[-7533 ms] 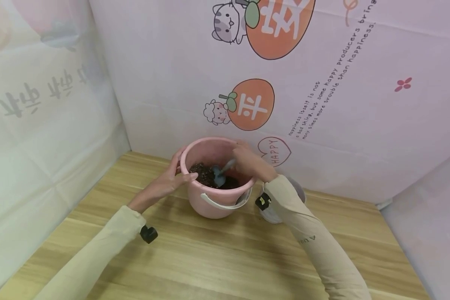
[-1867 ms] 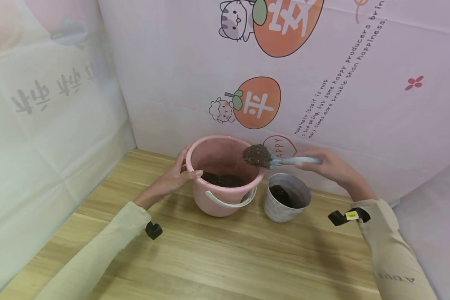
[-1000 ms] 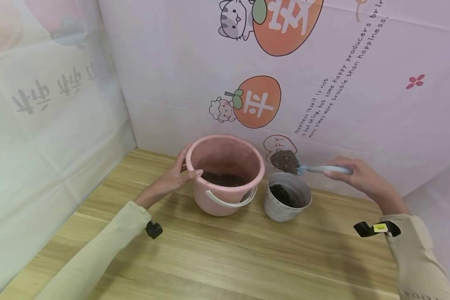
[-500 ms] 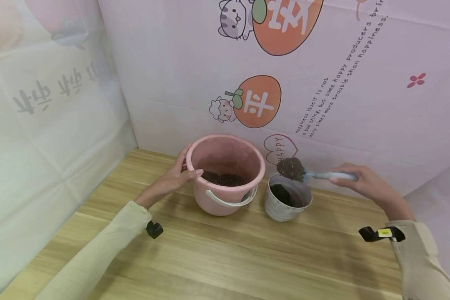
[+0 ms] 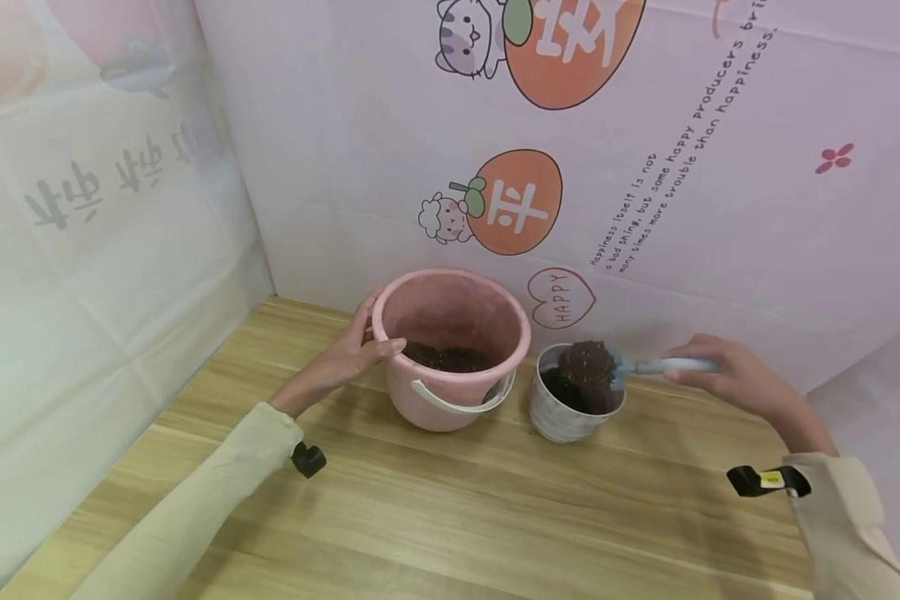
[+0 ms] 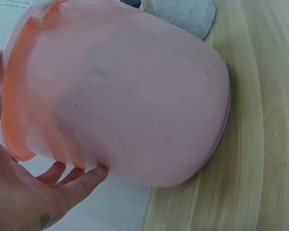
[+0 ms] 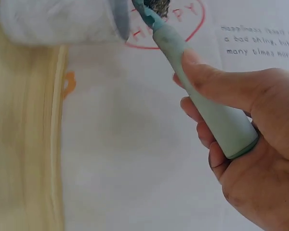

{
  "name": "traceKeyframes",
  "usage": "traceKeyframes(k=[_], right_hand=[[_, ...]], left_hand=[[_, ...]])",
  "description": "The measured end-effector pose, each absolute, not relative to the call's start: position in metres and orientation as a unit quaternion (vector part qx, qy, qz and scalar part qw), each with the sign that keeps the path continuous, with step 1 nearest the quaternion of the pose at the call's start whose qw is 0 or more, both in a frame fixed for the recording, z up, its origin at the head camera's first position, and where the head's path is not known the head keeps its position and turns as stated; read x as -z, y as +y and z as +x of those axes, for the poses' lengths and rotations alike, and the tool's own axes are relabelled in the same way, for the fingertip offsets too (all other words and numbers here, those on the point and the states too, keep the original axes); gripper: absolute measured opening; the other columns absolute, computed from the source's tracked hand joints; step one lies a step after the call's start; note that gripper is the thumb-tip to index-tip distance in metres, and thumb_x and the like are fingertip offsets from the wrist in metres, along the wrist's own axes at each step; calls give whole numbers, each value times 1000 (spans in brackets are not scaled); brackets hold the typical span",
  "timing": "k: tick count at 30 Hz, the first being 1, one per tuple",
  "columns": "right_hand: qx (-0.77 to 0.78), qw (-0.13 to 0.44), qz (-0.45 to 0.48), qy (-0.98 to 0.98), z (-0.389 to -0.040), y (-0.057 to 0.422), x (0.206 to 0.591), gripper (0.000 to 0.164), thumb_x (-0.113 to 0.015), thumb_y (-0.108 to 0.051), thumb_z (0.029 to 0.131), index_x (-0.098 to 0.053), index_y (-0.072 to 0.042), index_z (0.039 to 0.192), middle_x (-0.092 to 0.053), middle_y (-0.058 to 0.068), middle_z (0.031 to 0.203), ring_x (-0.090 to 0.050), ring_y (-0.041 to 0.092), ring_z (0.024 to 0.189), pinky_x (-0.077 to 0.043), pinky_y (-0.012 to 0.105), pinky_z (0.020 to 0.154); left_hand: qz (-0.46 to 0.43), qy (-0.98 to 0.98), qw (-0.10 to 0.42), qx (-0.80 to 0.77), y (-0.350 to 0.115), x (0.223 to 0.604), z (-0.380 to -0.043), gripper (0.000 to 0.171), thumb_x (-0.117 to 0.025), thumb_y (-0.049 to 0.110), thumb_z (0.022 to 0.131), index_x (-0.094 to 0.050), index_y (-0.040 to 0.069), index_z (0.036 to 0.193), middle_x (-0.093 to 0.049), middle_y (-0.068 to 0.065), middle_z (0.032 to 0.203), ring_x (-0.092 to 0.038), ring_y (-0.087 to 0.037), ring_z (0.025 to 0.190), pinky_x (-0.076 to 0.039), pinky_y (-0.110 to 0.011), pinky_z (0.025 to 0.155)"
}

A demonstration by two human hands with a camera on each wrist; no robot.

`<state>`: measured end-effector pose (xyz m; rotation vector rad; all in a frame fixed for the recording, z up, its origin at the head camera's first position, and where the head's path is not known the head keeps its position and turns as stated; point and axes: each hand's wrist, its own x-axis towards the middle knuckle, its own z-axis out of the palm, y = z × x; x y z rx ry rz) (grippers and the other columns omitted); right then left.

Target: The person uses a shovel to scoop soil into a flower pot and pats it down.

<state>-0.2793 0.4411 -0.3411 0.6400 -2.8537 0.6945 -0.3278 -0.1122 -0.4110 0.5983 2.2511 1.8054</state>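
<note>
Right hand (image 5: 731, 373) grips pale blue, smooth-handled trowel (image 7: 209, 109); dark soil (image 5: 587, 363) likely makes it nose-heavy. Left hand (image 5: 348, 354) clasps round pink plastic bucket (image 5: 426, 407), probably stiff, by rim (image 5: 461, 378).

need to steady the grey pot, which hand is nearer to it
Right. The right hand is just right of the pot, holding the scoop with soil at the pot's mouth. The left hand is farther off, across the bucket, gripping its left rim.
</note>
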Motion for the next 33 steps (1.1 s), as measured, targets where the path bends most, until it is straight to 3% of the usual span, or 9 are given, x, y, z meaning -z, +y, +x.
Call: traceKeyframes(k=[7, 16, 33], right_hand=[[-118, 162, 269, -942, -278, 431, 339, 25, -84, -2, 83, -81, -6, 108, -66, -5, 93, -48, 5, 86, -38, 28, 74], [-49, 274, 281, -918, -277, 411, 337, 31, -89, 4, 70, -79, -2, 99, -61, 5, 88, -41, 22, 83, -24, 36, 73], [-18, 289, 274, -917, -271, 399, 329, 30, -89, 5, 71, -80, -2, 99, -61, 8, 89, -43, 26, 84, -24, 39, 71]], left_hand=[[198, 758, 100, -613, -112, 410, -328, 101, -67, 44, 94, 3, 41, 167, -8, -14, 174, -21, -37, 158, -30, -59, 123], [198, 757, 99, -615, -110, 411, -329, 101, -67, 43, 95, 3, 39, 167, -8, -13, 174, -22, -36, 158, -31, -59, 123], [203, 755, 97, -617, -112, 411, -328, 102, -68, 43, 94, 3, 37, 168, -11, -14, 173, -23, -36, 157, -31, -58, 123]])
